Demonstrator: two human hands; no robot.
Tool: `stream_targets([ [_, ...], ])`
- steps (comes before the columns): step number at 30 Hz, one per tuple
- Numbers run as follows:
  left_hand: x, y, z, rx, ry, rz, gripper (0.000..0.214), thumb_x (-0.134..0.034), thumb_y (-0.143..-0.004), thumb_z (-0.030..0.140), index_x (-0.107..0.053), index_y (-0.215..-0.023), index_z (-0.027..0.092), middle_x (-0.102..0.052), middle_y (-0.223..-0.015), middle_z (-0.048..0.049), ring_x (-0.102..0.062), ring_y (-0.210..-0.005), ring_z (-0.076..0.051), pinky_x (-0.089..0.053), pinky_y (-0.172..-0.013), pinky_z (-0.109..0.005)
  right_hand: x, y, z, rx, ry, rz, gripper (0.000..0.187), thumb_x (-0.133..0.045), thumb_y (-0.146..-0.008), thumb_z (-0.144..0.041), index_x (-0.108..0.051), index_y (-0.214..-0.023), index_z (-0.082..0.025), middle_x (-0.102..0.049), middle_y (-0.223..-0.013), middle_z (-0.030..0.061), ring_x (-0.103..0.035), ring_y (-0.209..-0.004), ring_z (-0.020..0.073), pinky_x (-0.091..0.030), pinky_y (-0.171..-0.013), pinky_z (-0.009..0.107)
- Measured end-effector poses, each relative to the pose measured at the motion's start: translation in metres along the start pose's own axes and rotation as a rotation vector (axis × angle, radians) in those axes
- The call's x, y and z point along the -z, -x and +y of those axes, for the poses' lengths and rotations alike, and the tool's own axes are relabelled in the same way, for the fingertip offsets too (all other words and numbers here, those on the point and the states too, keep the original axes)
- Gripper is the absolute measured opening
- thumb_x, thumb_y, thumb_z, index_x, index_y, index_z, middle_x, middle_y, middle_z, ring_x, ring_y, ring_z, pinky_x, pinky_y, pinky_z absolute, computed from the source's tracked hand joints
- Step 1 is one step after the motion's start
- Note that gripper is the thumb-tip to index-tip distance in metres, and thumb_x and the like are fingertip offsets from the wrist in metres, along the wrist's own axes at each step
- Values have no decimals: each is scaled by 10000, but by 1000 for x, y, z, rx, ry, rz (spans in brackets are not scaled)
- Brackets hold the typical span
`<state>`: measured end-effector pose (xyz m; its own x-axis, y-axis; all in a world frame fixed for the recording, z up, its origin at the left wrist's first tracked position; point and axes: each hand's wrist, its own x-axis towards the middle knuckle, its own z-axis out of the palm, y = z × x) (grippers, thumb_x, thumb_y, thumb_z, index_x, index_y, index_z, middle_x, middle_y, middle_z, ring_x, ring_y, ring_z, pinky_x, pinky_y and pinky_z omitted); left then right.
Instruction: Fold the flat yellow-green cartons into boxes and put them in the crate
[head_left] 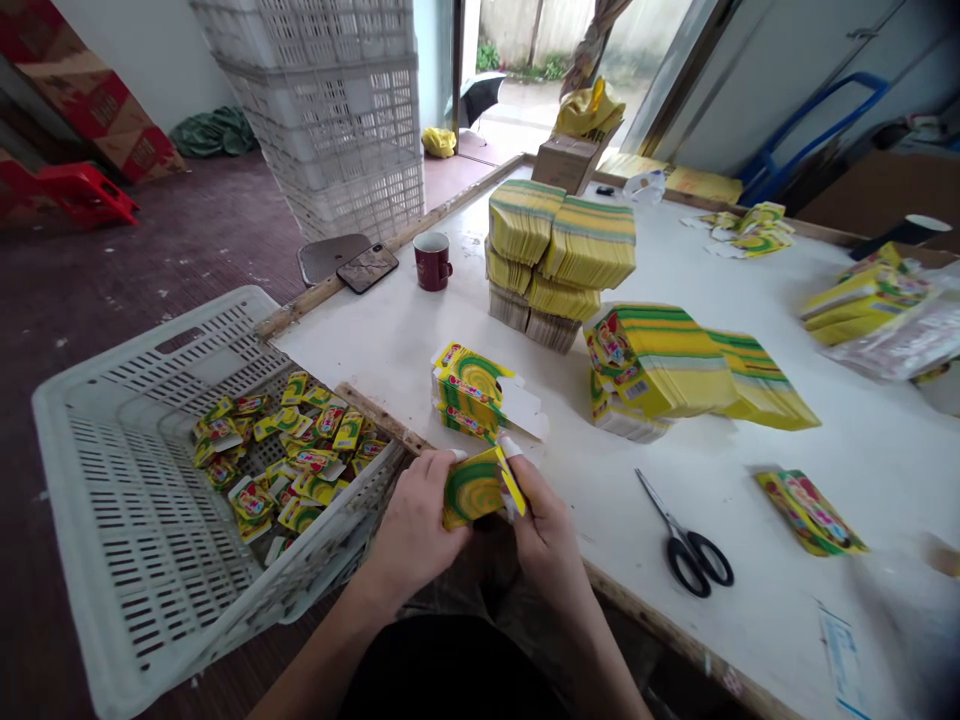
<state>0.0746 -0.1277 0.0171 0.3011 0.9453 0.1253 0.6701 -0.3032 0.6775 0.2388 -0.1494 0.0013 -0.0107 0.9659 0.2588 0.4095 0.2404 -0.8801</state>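
A small yellow and green carton (472,488) is held over the table's front edge. My left hand (420,520) wraps round its left side. On its right end, my right hand (541,512) grips near a raised end flap, its lower fingers partly hidden. White coverings show on a fingertip of each hand. Just beyond the hands stands a short stack of similar cartons (466,388) with white flaps spread to the right. To the left, a white plastic crate (82,480) contains many small folded cartons (300,455).
Bundles of flat yellow cartons (559,240) are piled behind, with more bundles (667,365) to the right. Black-handled scissors (686,550) and a flat carton (810,512) lie at right. A dark red mug (432,262) and a phone (367,268) sit at the left edge. Stacked crates (337,110) stand behind.
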Motion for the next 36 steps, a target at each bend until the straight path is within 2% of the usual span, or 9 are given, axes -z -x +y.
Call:
stream_targets([
  [5, 21, -3, -2, -17, 16, -59, 495, -673, -678, 194, -485, -1136, 185, -629, -1049, -88, -611, -989, -267, -511, -860, -403, 7, -1, 4, 126, 163, -183, 514, -477, -899, -136, -479, -1402, -243, -424, -1486, 157, -479, -1321, 290, -506, -978, 406],
  [13, 35, -8, 1, -69, 9, -180, 507, -720, -657, 245, -541, -1129, 195, -659, -1067, -75, -633, -997, -262, -518, -869, -382, 36, -14, -10, 137, 73, -395, 184, -616, -872, -228, -657, -1052, -226, -568, -1257, 136, -637, -1061, 228, -531, -870, 328],
  [17, 36, -10, 5, -84, -61, -144, 469, -685, -669, 201, -541, -1115, 175, -651, -1079, -103, -623, -1011, -276, -517, -887, -406, 22, -6, -12, 37, 16, -250, 359, -631, -825, -187, -547, -1173, -220, -477, -1366, 148, -484, -1282, 278, -463, -999, 399],
  [21, 31, -9, 8, -106, -72, -105, 488, -669, -674, 183, -521, -1140, 177, -634, -1111, -107, -608, -1039, -274, -519, -901, -402, 3, 3, -7, -109, -150, -116, 736, -584, -871, -311, -190, -1483, -206, -382, -1484, 162, -429, -1342, 279, -449, -1031, 425],
  [25, 19, -5, 8, -132, -91, -61, 483, -626, -677, 148, -512, -1146, 164, -638, -1083, -110, -610, -1023, -277, -527, -884, -400, -2, 0, -2, -264, -123, -8, 494, -410, -948, -335, -416, -1415, -174, -598, -1306, 137, -610, -1125, 263, -532, -907, 394],
  [28, 14, -2, 4, -124, -90, -38, 495, -614, -682, 142, -508, -1165, 169, -638, -1069, -105, -614, -1012, -279, -527, -874, -405, -6, -5, -3, -249, -85, 43, 443, -391, -929, -286, -524, -1330, -152, -685, -1156, 130, -674, -935, 239, -564, -798, 363],
  [31, 19, 0, -4, -85, -14, -22, 509, -659, -676, 162, -523, -1166, 198, -638, -1066, -80, -615, -1011, -273, -517, -887, -406, -9, -11, -10, -194, -97, 18, 425, -393, -933, -278, -504, -1323, -150, -666, -1184, 141, -665, -989, 232, -551, -838, 359],
  [33, 27, 0, -12, 14, 138, 91, 507, -716, -681, 224, -535, -1155, 219, -643, -1043, -55, -630, -966, -251, -525, -859, -380, -8, -20, -17, -157, -146, 7, 449, -429, -934, -294, -429, -1364, -163, -643, -1201, 146, -664, -998, 224, -550, -841, 362],
  [36, 40, -3, -24, 203, 603, 496, 474, -691, -753, 434, -529, -1160, 252, -632, -1107, -43, -636, -978, -218, -538, -830, -335, -1, -43, -25, -109, -90, 98, 495, -520, -896, -293, -398, -1361, -175, -654, -1101, 130, -666, -922, 222, -542, -828, 383],
])
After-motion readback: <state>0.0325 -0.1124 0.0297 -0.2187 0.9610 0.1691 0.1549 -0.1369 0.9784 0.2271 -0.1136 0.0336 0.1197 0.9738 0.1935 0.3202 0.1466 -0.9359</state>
